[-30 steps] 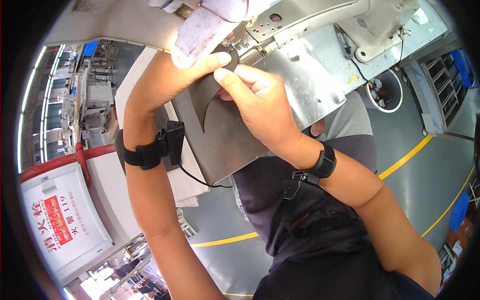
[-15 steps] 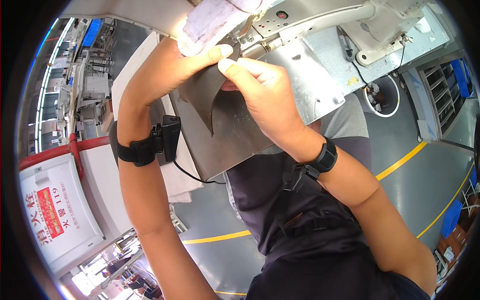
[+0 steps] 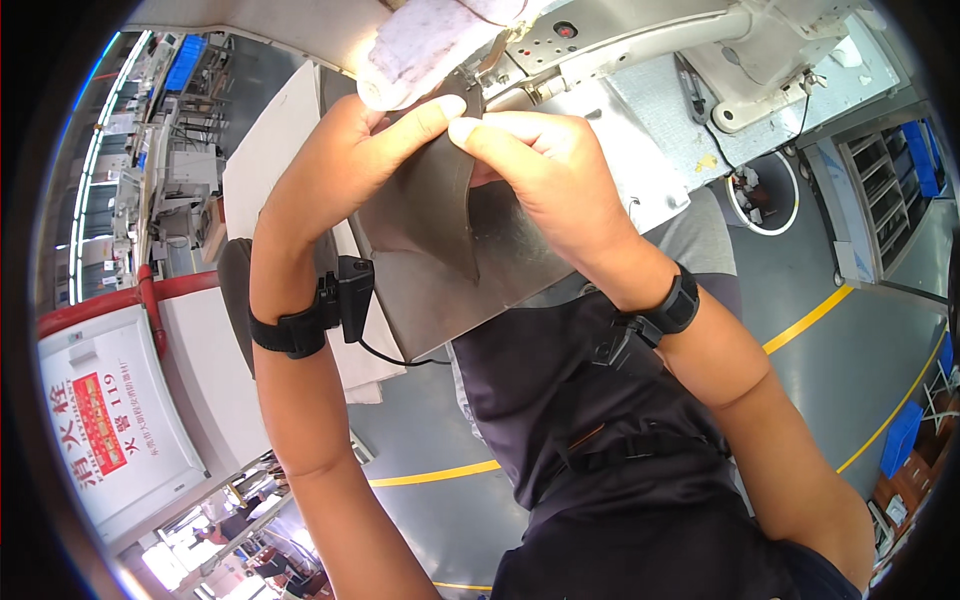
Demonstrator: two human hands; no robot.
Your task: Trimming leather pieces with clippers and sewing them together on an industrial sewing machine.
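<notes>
A dark grey-brown piece of leather-like material (image 3: pixel 432 215) is held up at the sewing machine (image 3: pixel 640 45), its pointed lower corner hanging over a metal work plate (image 3: pixel 440 315). My left hand (image 3: pixel 365 155) grips its upper edge from the left, thumb on top and the other fingers mostly hidden. From the right, my right hand (image 3: pixel 565 190) pinches the same edge between thumb and fingers, the two thumb tips nearly touching. Just above them hangs a pale cloth-wrapped part (image 3: pixel 430 50) of the machine. Where the material meets the machine cannot be made out clearly.
Black straps with small devices circle both wrists. A cable runs from the left device (image 3: pixel 355 300). Dark scissors or snips (image 3: pixel 692 90) lie on the table at the right. Beyond its edge stands a white-rimmed bin (image 3: pixel 790 215) with scraps. Pale boards (image 3: pixel 265 150) are at the left.
Both hands have shifted a little to the right, still gripping the material. Its hanging corner has swung right and slightly lower, showing more of its face.
</notes>
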